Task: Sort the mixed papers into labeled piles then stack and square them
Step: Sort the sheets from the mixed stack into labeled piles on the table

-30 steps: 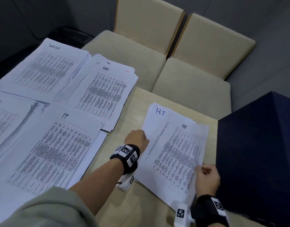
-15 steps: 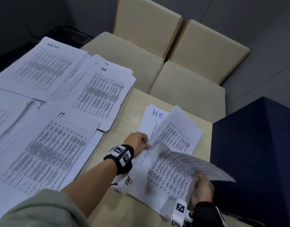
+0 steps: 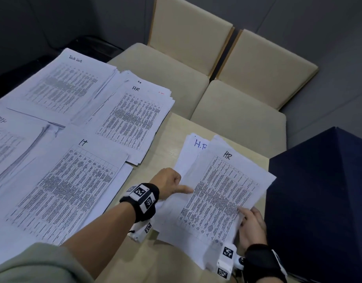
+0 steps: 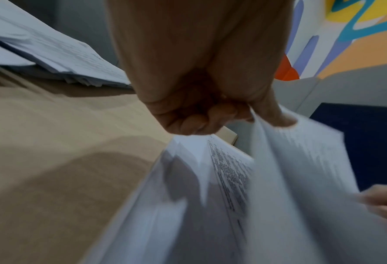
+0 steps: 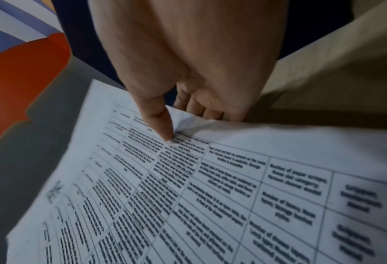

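A loose stack of printed table sheets headed "HR" [image 3: 219, 190] lies on the wooden table [image 3: 172, 135], partly covering a label sheet with blue "H.R" writing [image 3: 196, 144]. My left hand [image 3: 180, 187] holds the stack's left edge, thumb on top and fingers curled beneath; the left wrist view shows that pinch [image 4: 240, 117] on a raised, blurred sheet edge. My right hand [image 3: 244, 213] pinches the top sheet's lower right edge. In the right wrist view its thumb [image 5: 165, 132] presses on the printed sheet [image 5: 210, 196], with the other fingers under it.
Sorted piles cover the table's left: "It" [image 3: 73, 180], a second "HR" pile [image 3: 133, 119], "Task list" [image 3: 63, 84] and one at the far left [image 3: 8, 144]. A dark blue box [image 3: 323, 201] stands right of the stack. Two beige chairs [image 3: 237, 111] stand beyond the table.
The sheet my right hand held raised and curled half a second ago now lies flat on the stack, heading visible. My left thumb has stretched out over the stack's edge.
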Motion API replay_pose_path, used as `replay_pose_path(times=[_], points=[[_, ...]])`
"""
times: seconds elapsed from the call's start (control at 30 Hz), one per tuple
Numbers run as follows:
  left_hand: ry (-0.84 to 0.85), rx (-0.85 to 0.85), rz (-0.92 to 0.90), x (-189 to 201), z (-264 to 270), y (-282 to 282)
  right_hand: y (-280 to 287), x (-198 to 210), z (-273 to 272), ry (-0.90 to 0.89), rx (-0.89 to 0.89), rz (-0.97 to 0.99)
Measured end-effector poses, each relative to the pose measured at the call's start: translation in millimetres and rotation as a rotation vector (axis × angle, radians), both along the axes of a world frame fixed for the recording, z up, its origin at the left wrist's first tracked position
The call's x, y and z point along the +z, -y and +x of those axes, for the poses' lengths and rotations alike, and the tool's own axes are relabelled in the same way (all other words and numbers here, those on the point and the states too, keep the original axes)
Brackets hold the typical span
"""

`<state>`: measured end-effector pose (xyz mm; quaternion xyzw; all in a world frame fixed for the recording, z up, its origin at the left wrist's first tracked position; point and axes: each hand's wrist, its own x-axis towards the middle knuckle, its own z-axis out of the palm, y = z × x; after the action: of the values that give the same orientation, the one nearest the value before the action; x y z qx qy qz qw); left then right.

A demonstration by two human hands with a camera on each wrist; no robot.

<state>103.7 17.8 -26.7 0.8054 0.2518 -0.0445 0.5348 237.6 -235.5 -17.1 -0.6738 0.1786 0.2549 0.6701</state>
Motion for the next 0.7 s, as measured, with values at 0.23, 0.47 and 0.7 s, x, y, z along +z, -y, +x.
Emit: replay_pose_path(times=[0.23, 0.47, 0.7], points=[[0.119, 0.049, -0.186, 5.4, 10.9, -4.8, 3.2, -3.4, -1.5, 0.019, -0.011, 0.025], [0.125, 0.383, -0.395, 1.8, 8.5, -3.3, 5.6, -3.2, -1.7, 0.039, -0.078, 0.027], [0.113, 0.434, -0.127, -5.1, 6.4, -10.2, 7.0, -5.6, -7.1, 0.069, -0.027, 0.061]])
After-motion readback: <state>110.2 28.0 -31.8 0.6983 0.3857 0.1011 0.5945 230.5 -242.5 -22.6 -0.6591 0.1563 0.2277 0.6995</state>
